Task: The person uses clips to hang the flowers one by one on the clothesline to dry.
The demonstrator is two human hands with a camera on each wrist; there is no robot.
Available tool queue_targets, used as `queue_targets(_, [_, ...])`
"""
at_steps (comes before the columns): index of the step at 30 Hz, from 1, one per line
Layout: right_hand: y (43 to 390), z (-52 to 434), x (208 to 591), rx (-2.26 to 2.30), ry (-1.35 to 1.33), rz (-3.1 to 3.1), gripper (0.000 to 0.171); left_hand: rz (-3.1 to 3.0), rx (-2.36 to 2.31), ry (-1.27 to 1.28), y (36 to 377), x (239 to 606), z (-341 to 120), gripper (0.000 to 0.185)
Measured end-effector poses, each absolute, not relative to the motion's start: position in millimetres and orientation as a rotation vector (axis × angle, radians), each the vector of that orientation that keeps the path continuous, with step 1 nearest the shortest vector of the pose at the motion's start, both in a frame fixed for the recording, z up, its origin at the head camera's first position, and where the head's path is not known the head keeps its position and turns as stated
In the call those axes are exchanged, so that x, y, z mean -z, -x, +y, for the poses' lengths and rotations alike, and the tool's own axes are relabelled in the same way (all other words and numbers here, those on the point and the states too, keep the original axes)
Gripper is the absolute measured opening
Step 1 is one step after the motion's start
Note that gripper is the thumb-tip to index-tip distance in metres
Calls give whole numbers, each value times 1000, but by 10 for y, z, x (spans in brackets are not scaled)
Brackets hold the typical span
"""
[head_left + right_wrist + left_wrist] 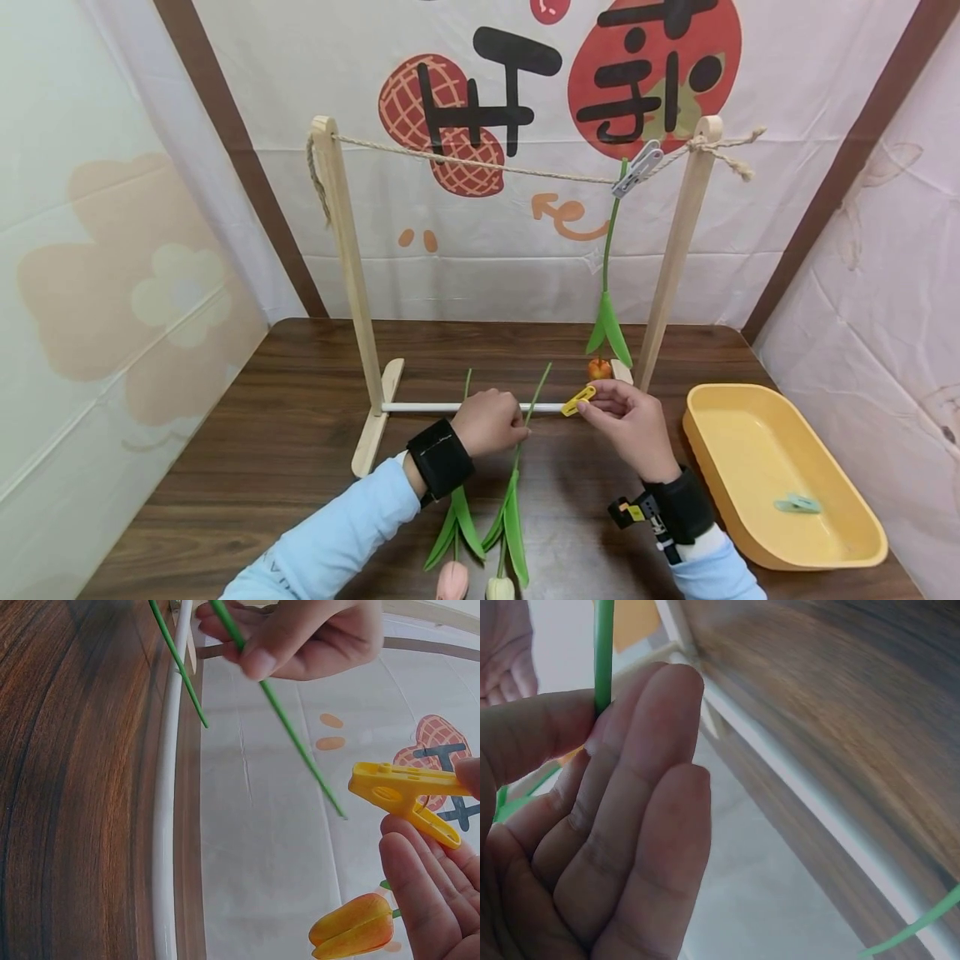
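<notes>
My left hand (489, 423) pinches the green stem (298, 741) of a pale tulip (500, 588) between thumb and fingers. Its bloom points toward me, low in the head view. In my right hand (633, 429), thumb and fingertips hold a yellow clothespin (405, 791), whose tip faces the stem's end with a gap between them. Beside the pale flower, a pink tulip (452, 581) lies on the table, its stem partly behind my left hand. An orange tulip (352, 926) hangs upside down from the rope (480, 162), clipped by a grey clothespin (637, 168).
The rope is strung between two wooden posts (348, 267), joined low down by a white rod (420, 407). At the right, a yellow tub (712, 400) stands on the wooden table (247, 467) with a green clothespin (798, 503) inside. A printed cloth hangs behind.
</notes>
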State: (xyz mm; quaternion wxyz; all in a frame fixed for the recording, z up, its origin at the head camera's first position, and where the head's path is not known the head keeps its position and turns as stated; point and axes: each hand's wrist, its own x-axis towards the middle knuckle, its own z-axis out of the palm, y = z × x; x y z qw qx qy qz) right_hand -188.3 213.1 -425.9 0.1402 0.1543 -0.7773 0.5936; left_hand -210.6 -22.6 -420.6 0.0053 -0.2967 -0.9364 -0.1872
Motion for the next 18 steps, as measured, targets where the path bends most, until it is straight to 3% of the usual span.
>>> queue_targets(18, [1875, 2131, 4243, -1719, -444, -2262, 29, -2826, 849, 998, 1939, 3956, -212, 42])
